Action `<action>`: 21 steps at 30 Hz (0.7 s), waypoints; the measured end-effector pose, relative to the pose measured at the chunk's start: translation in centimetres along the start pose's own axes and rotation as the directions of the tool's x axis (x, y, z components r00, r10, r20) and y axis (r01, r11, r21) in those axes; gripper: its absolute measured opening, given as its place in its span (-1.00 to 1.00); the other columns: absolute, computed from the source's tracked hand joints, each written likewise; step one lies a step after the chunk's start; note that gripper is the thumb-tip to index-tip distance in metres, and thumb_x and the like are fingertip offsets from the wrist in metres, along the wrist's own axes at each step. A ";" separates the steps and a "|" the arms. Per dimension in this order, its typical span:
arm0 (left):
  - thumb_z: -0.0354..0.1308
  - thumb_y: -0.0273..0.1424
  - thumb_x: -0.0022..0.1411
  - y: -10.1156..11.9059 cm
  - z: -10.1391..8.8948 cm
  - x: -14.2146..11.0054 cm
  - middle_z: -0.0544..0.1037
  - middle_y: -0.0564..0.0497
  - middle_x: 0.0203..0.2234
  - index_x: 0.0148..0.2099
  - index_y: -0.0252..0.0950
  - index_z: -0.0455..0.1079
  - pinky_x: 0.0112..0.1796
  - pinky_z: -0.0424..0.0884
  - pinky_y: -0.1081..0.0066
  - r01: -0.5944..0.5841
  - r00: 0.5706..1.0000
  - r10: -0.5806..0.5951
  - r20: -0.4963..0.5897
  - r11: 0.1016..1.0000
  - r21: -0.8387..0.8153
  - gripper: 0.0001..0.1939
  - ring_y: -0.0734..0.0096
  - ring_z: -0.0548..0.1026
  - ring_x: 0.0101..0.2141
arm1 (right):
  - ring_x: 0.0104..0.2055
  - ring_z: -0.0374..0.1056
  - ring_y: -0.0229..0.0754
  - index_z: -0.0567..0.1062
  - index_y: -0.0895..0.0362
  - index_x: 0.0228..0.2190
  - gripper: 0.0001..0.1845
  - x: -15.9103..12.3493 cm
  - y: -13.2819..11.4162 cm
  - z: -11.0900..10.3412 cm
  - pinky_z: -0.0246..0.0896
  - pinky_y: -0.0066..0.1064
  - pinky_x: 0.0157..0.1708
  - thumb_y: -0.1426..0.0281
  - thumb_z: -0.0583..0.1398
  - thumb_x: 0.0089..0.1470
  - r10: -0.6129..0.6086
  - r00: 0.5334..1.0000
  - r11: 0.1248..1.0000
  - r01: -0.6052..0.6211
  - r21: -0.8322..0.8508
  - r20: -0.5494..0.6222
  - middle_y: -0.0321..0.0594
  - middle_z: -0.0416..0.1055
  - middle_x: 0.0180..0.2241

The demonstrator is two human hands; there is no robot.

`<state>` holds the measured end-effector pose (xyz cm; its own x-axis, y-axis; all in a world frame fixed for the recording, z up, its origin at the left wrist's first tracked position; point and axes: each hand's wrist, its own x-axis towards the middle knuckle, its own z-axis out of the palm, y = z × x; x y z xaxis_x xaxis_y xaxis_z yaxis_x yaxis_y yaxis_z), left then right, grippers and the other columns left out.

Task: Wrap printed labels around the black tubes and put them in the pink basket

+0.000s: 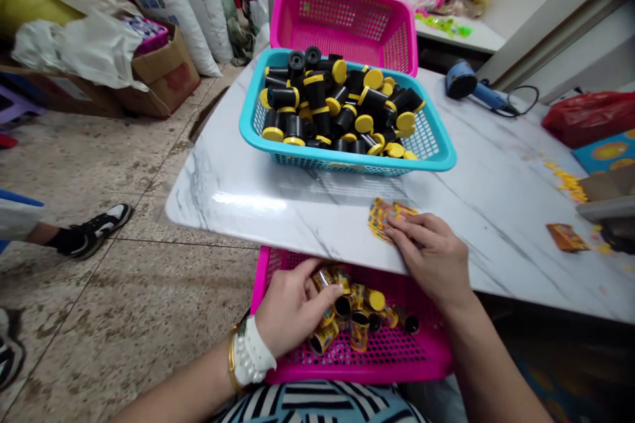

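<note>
The left hand (297, 307) is over the lower pink basket (397, 370), which is below the near edge of the desk (278, 205). Its fingers are partly bent around some wrapped tubes (359, 332), which lie in this basket in different directions, one nearly upright. The right hand (434, 254) is on the desk, with the fingers close together and their tips touching a small pile of labels (381, 218). Because the fingertips are partly hidden, I cannot tell if either hand holds firmly what it touches. Beyond the labels, a blue basket (347, 160) stands on the desk, filled with black tubes (317, 89) that have yellow caps (364, 123). Just behind it is another pink basket (347, 13). On the right side of the desk lie a blue tool (461, 79) and a red bag (590, 117).
</note>
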<state>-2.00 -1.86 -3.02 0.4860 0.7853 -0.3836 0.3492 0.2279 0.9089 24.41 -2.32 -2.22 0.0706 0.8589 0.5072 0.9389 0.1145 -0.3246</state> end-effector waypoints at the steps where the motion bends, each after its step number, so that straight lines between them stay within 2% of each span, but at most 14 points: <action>1: 0.22 -0.17 0.27 0.5 -0.1 -0.3 0.47 0.08 -0.70 0.10 -0.39 0.48 -0.63 0.27 0.56 -0.063 0.997 0.065 -0.051 0.997 0.042 -0.53 0.51 0.40 -0.69 | -0.29 0.50 -0.09 0.69 0.08 -0.30 -0.85 0.3 0.3 0.3 0.46 -0.20 -0.22 0.32 0.29 0.17 -0.015 1.000 1.000 0.015 0.003 0.015 -0.16 0.58 -0.35; 3: 0.22 -0.19 0.27 1.6 -0.3 -0.5 0.45 0.08 -0.71 0.00 -0.38 0.54 -0.62 0.27 0.56 -0.142 0.984 0.146 -0.104 0.989 0.041 -0.60 0.53 0.37 -0.68 | -0.31 0.49 -0.10 0.67 0.09 -0.38 -0.86 0.5 0.2 0.7 0.44 -0.22 -0.24 0.35 0.29 0.16 -0.046 0.999 0.999 0.046 0.015 0.003 -0.18 0.59 -0.39; 6: 0.21 -0.16 0.26 3.5 -0.4 0.4 0.48 0.05 -0.64 -0.07 -0.38 0.54 -0.65 0.25 0.56 -0.143 0.982 0.131 -0.136 0.986 -0.080 -0.62 0.56 0.36 -0.70 | -0.36 0.46 -0.13 0.65 0.09 -0.38 -0.94 0.2 -1.4 0.6 0.41 -0.26 -0.28 0.43 0.32 0.12 -0.101 0.989 0.994 0.105 0.034 -0.107 -0.20 0.56 -0.42; 7: 0.20 -0.13 0.26 4.0 -0.5 1.0 0.49 0.04 -0.61 -0.06 -0.38 0.51 -0.67 0.24 0.56 -0.133 0.987 0.118 -0.106 0.980 -0.149 -0.59 0.57 0.35 -0.72 | -0.37 0.45 -0.15 0.65 0.09 -0.34 -0.93 -0.1 -2.2 0.3 0.39 -0.27 -0.29 0.47 0.33 0.10 -0.121 0.981 0.991 0.129 0.046 -0.150 -0.20 0.56 -0.41; 10: 0.22 -0.02 0.22 5.2 -0.7 3.2 0.57 0.00 -0.46 -0.01 -0.35 0.43 -0.70 0.21 0.56 -0.101 0.992 0.122 0.036 0.930 -0.354 -0.49 0.58 0.36 -0.73 | -0.37 0.41 -0.16 0.63 0.04 -0.14 -0.66 -1.0 -4.8 -0.5 0.34 -0.28 -0.32 0.59 0.35 0.03 -0.200 0.960 0.971 0.220 0.089 -0.195 -0.20 0.55 -0.37; 12: 0.21 -0.07 0.24 5.6 -1.0 4.2 0.44 0.11 -0.62 -0.17 -0.35 0.46 -0.68 0.16 0.59 -0.113 0.985 0.154 0.080 0.919 -0.377 -0.59 0.62 0.29 -0.73 | -0.36 0.40 -0.16 0.60 0.01 -0.05 -0.55 -1.4 -6.2 -1.0 0.33 -0.28 -0.31 0.62 0.34 0.03 -0.250 0.955 0.946 0.275 0.169 -0.157 -0.21 0.53 -0.36; 13: 0.20 -0.11 0.25 5.8 -1.1 4.5 0.37 0.15 -0.68 -0.26 -0.35 0.45 -0.66 0.13 0.60 -0.126 0.983 0.165 0.077 0.922 -0.365 -0.64 0.63 0.25 -0.72 | -0.34 0.41 -0.16 0.59 0.01 -0.02 -0.53 -1.5 -6.6 -1.2 0.34 -0.29 -0.30 0.59 0.35 0.04 -0.241 0.962 0.938 0.266 0.224 -0.130 -0.20 0.53 -0.34; 15: 0.21 -0.19 0.25 5.9 -1.4 4.6 0.32 0.17 -0.72 -0.38 -0.34 0.43 -0.62 0.12 0.60 -0.150 0.982 0.180 0.064 0.935 -0.320 -0.70 0.64 0.22 -0.69 | -0.30 0.43 -0.15 0.55 0.02 0.05 -0.54 -1.2 -7.0 -1.4 0.37 -0.31 -0.31 0.47 0.35 0.09 -0.118 0.992 0.930 0.129 0.344 -0.051 -0.16 0.54 -0.26; 17: 0.25 -0.24 0.21 6.0 -1.5 4.4 0.39 0.12 -0.66 -0.43 -0.35 0.43 -0.58 0.16 0.59 -0.165 0.981 0.188 0.056 0.945 -0.282 -0.72 0.63 0.26 -0.64 | -0.32 0.45 -0.17 0.53 0.07 0.05 -0.60 -0.7 -6.9 -1.4 0.39 -0.36 -0.37 0.34 0.30 0.17 0.052 0.994 0.887 -0.091 0.453 0.098 -0.14 0.55 -0.22; 19: 0.27 -0.23 0.20 5.9 -1.3 4.2 0.40 0.11 -0.65 -0.45 -0.35 0.43 -0.58 0.16 0.58 -0.163 0.983 0.180 0.043 0.953 -0.255 -0.70 0.62 0.27 -0.63 | -0.43 0.43 -0.23 0.59 0.12 -0.14 -0.78 0.0 -6.8 -1.1 0.34 -0.43 -0.46 0.29 0.23 0.24 0.106 0.962 0.831 -0.225 0.509 0.252 -0.20 0.55 -0.35; 21: 0.26 -0.17 0.22 5.7 -1.0 3.8 0.33 0.16 -0.70 -0.37 -0.32 0.44 -0.63 0.12 0.57 -0.166 0.986 0.162 -0.039 0.943 -0.288 -0.70 0.61 0.24 -0.67 | -0.53 0.36 -0.29 0.57 0.13 -0.40 -0.77 0.4 -7.0 -0.7 0.27 -0.48 -0.51 0.30 0.20 0.26 0.107 0.961 0.835 -0.226 0.502 0.254 -0.30 0.46 -0.54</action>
<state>0.99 3.03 0.83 0.5042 0.8338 -0.2249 0.0175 0.2505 0.9680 18.10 -3.11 0.79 0.0826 0.9648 0.2496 0.5986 0.1522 -0.7865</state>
